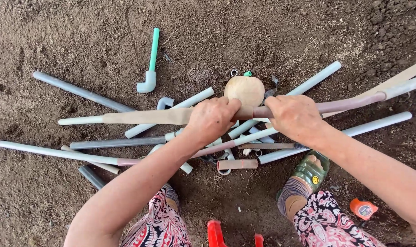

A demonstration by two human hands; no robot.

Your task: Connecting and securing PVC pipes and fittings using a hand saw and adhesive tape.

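Gripping both sides of brown coupling (247,112) — your left hand (211,120) wraps tan pipe (144,117), right hand (296,118) wraps mauve pipe (350,103); long axis runs left-right, hands equally near joint.

Two pipes held end to end

A long tan-wrapped pipe (139,116) and a brownish-mauve pipe (350,103) lie almost level in the air above the scattered pile, their ends meeting at a short brown coupling (253,112) between them

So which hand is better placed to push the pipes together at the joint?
Probably the right hand: it grips its pipe right beside the brown coupling. The left hand also grips close, so the edge is slight.
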